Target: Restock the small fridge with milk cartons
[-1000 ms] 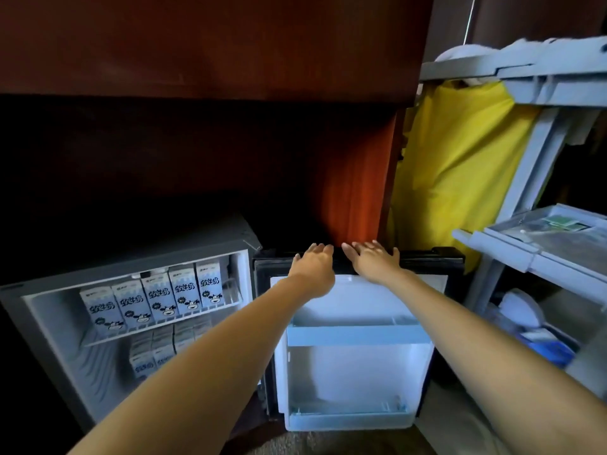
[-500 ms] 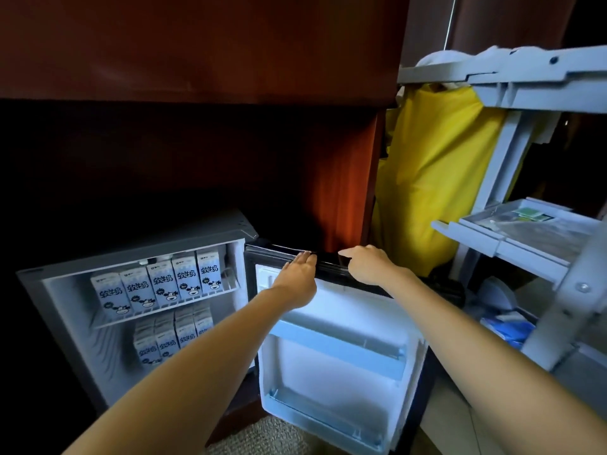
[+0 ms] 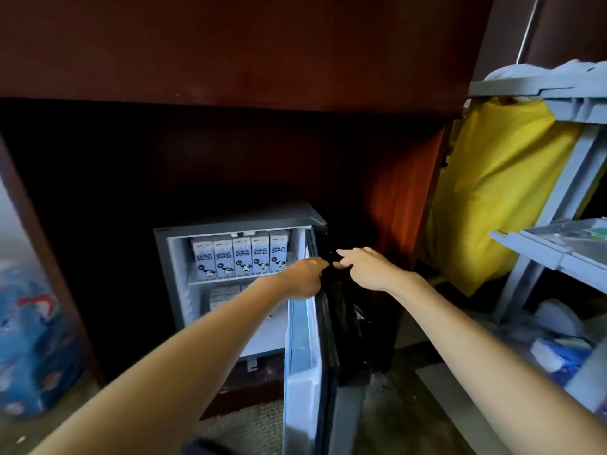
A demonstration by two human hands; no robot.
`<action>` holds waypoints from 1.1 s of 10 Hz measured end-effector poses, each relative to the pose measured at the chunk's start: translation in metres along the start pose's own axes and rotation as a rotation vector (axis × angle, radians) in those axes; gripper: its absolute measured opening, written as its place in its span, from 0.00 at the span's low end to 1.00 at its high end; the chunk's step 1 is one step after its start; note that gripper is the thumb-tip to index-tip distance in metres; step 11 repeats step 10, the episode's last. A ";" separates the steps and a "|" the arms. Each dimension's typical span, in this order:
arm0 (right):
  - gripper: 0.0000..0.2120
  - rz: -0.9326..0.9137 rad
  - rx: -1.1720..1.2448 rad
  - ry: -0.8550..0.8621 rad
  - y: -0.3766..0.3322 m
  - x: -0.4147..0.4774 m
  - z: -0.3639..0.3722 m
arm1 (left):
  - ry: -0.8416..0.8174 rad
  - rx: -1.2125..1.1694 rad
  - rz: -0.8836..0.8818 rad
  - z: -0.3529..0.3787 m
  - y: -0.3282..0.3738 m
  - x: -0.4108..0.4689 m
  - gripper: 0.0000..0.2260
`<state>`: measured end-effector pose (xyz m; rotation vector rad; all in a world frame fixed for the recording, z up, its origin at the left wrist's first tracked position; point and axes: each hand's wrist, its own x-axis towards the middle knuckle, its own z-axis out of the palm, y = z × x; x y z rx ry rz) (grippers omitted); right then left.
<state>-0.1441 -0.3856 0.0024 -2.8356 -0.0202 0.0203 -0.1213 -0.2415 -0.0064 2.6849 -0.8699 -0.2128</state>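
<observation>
Dark wood cabinetry frames the alcove where the small fridge [image 3: 236,224] sits low. Five milk cartons [image 3: 241,256] stand upright in a row on its top shelf, with more partly hidden below. Just right of them, the left hand [image 3: 303,279] curls over the top edge of the fridge door [image 3: 303,356], which stands edge-on, its long axis vertical. The right hand [image 3: 368,269], nearer the door's black outer face, rests loose-fingered at that same edge, gripping nothing. Closing likely means swinging the door leftward toward the cartons. A yellow bag [image 3: 499,188] hangs at far right.
</observation>
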 end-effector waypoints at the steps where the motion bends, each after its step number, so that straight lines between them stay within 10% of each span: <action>1: 0.25 -0.064 -0.039 0.001 -0.032 0.016 0.015 | -0.001 -0.007 -0.063 -0.010 -0.028 -0.012 0.16; 6: 0.29 -0.180 -0.119 0.005 -0.130 0.109 0.068 | 0.120 0.386 -0.322 -0.017 -0.184 -0.020 0.29; 11: 0.31 -0.129 -0.085 -0.010 -0.146 0.147 0.072 | 0.219 0.283 -0.379 -0.020 -0.221 0.014 0.36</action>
